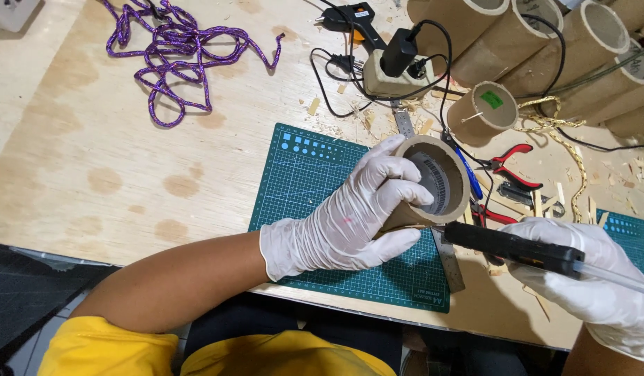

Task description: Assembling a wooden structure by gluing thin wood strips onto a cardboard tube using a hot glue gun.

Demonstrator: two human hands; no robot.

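- The left hand [346, 219], in a white glove, is closed around a short cardboard tube [433, 182] at the centre of the frame; fingers wrap its rim and the thumb sits underneath. The tube's open mouth faces the camera, and a grey printed strip lines its inner wall.
- The right hand [600, 278], also gloved, grips a black glue gun [513, 248] at lower right; its nozzle points left and touches the tube's lower edge.
- The tube is held above a green cutting mat [315, 181], which runs to the near table edge. A metal ruler [447, 261] lies on the mat's right side, partly hidden by the tube.
- More cardboard tubes [545, 42] lie stacked at upper right, open ends forward; their insides are hard to make out.
- A purple rope [175, 49] lies tangled at upper left, with bare plywood below it.
- Red-handled pliers [510, 163] and wood chips crowd the right side, near a power strip [391, 80].
- The gun's rear and the right wrist are cut off.
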